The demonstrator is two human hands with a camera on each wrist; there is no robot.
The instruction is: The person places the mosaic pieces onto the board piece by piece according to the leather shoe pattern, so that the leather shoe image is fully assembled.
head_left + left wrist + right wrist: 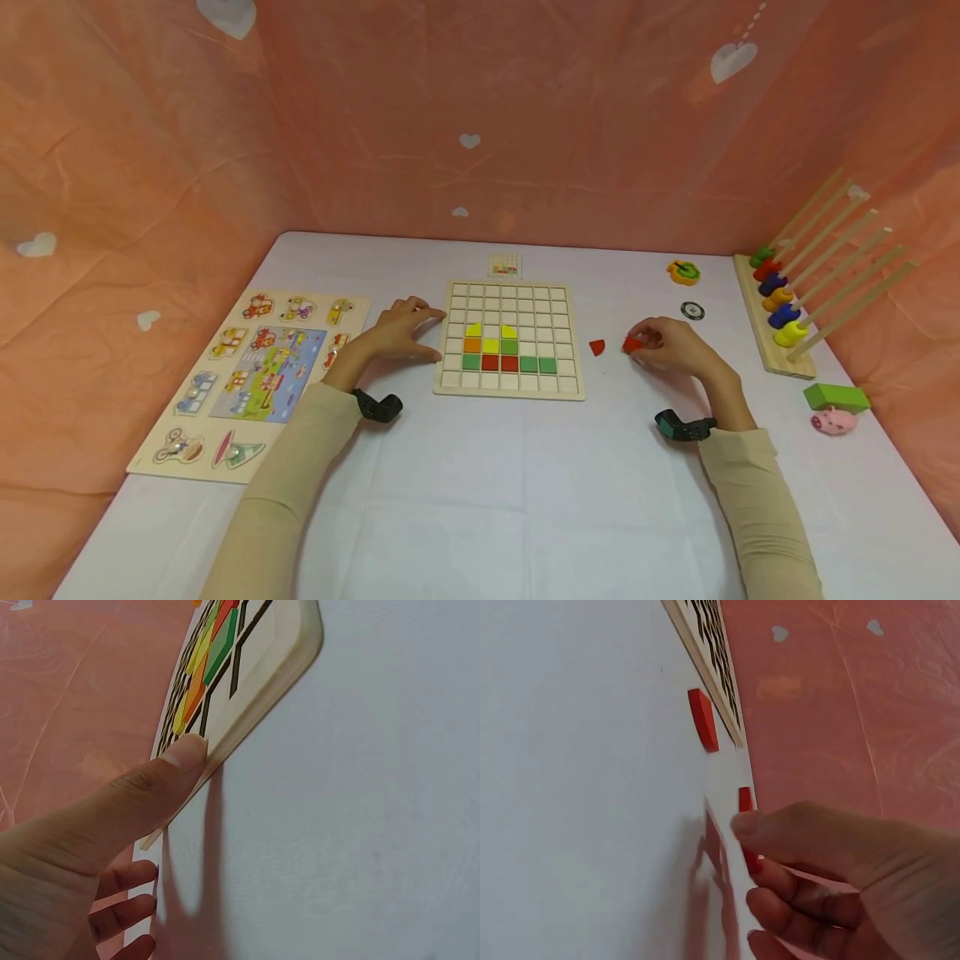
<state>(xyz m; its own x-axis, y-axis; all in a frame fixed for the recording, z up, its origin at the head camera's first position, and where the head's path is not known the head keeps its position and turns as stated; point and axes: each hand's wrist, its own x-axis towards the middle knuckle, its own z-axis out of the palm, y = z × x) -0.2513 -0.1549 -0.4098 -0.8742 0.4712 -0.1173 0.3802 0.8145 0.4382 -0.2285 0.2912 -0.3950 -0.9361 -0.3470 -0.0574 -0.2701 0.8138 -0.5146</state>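
A wooden grid board lies mid-table, with yellow, orange, green and red pieces in some of its squares. At its left edge is my left hand, fingers spread and fairly straight. The left wrist view shows the thumb touching the board's rim. Right of the board, my right hand pinches a red quarter-round piece between thumb and fingers; part of the piece is hidden by the thumb. A second red quarter-round piece lies on the table between this hand and the board.
A small pattern card lies behind the board. At left is a wooden vehicle puzzle. On the right are an orange-and-green toy, a round black-and-white chip, a peg stand, a green block and a pink pig.
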